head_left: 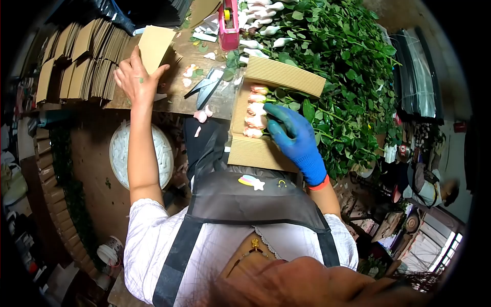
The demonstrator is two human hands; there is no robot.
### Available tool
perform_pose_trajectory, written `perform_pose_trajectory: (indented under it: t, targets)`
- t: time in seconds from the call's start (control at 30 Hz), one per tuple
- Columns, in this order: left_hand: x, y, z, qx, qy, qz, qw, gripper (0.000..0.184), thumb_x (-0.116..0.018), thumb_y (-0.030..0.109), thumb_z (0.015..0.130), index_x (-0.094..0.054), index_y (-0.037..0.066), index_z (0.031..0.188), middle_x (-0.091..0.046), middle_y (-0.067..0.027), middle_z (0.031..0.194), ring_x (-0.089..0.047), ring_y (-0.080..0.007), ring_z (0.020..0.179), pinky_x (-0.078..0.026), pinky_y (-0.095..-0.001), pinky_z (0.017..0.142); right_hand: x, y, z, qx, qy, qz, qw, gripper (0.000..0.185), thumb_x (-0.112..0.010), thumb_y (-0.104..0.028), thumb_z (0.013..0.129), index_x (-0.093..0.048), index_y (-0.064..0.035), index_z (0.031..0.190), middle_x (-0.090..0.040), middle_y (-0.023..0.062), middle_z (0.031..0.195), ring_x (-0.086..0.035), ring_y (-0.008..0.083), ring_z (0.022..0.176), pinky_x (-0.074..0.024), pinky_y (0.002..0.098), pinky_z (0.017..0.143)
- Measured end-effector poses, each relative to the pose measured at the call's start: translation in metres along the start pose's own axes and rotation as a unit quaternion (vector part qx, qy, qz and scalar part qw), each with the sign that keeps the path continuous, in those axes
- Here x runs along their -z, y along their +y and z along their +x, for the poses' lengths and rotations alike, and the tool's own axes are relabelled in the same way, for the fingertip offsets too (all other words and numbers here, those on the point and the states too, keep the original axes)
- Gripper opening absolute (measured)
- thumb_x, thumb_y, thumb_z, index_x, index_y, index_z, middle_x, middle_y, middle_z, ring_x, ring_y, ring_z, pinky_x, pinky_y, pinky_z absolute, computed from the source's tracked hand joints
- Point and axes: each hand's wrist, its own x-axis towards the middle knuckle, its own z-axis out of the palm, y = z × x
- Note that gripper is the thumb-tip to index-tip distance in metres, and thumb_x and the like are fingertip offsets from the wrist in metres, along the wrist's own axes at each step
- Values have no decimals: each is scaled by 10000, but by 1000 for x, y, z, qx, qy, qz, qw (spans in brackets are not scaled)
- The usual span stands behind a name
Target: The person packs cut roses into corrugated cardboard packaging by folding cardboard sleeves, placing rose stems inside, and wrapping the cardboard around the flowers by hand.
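My bare left hand (pixel 137 78) is at the near edge of the bench, its thumb and fingers around the lower part of a tan cardboard sheet (pixel 156 47). More sheets show beneath that one. On my right hand (pixel 292 134) is a blue glove with an orange cuff; its thumb and fingers are apart, with the fingertips at a row of pale pink roses (pixel 256 109). These roses lie on corrugated cardboard (pixel 263 152), whose far flap (pixel 286 75) is folded up. Their leafy stems run out to the right.
Scissors (pixel 206 88) and loose petals lie on the wooden bench (pixel 176 100), near a pink tape dispenser (pixel 228 28). Stacked folded cardboard (pixel 76 61) stands at left. A large pile of leafy stems (pixel 348 87) fills the right. Below is a round white tub (pixel 113 153).
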Motion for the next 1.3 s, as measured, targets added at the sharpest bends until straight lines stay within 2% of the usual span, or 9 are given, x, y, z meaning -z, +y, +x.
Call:
perform_pose_trajectory:
  t: [0.13,0.27,0.47,0.63,0.7,0.77,0.97,1.03,1.3]
  targets:
    - [39,48,-18,134,-150,-428,881,1121,-928,447,629,-381,14,1506,-424,-214,1370,-472,-356,1289,-420,-478,1090,-16,-6,12,-116,-65,174,976,584,-683,-202,940,-491,-7,1456,-660,171,1215,-690,184,931,-556,340,852]
    - [70,125,-79,-171,-176,-386,889,1296,-956,423,578,-231,66,1591,-438,-204,1229,-464,-360,1158,-449,-464,982,-26,-11,33,-183,-58,286,939,415,-667,-251,967,-572,17,1269,-672,91,1009,-635,130,801,-538,298,732]
    - [63,132,-90,78,-295,-626,718,326,-706,68,943,-563,9,1230,-656,-13,979,-605,-64,864,-498,-233,785,-7,-5,36,-253,-21,254,933,338,-714,-235,951,-664,31,1155,-706,57,1052,-639,102,892,-544,279,792]
    - [36,93,-70,220,-288,-641,677,347,-704,97,939,-557,26,1245,-664,-87,1000,-642,-137,805,-534,-285,766,41,4,30,-304,-42,224,925,390,-688,-253,966,-660,47,1214,-732,68,1048,-667,123,903,-546,286,816]
    - [25,73,-59,-18,-102,-334,937,444,-715,105,904,-534,24,1302,-638,-151,1025,-642,-291,911,-527,-392,861,50,21,20,-363,-96,144,915,406,-701,-290,941,-685,48,1164,-724,50,957,-649,108,832,-537,273,766]
    - [26,82,-62,-114,-29,-175,978,522,-726,117,869,-520,30,1340,-607,-184,1054,-589,-391,1031,-480,-459,937,44,34,19,-342,-168,164,910,424,-704,-332,935,-695,47,1124,-715,49,935,-645,103,824,-533,271,745]
    - [33,149,-70,-302,-299,-472,773,362,-716,163,895,-600,43,1217,-595,-145,986,-631,-312,842,-515,-407,763,17,60,30,-382,-225,137,886,495,-677,-434,937,-708,47,1051,-711,64,786,-665,150,652,-546,295,621]
    - [29,162,-64,-358,-364,-432,744,684,-832,298,788,-513,-3,1313,-599,-182,989,-626,-370,928,-510,-443,806,13,61,29,-384,-231,132,884,497,-670,-442,939,-715,42,1042,-721,86,785,-686,168,662,-554,309,632]
    - [29,200,-55,-387,-487,-193,759,924,-968,299,551,-428,-31,1224,-625,-240,1070,-638,-426,1043,-535,-460,861,-1,62,26,-200,-243,-314,896,578,-566,-595,921,-714,-44,832,-714,173,763,-699,337,690,-555,433,681]
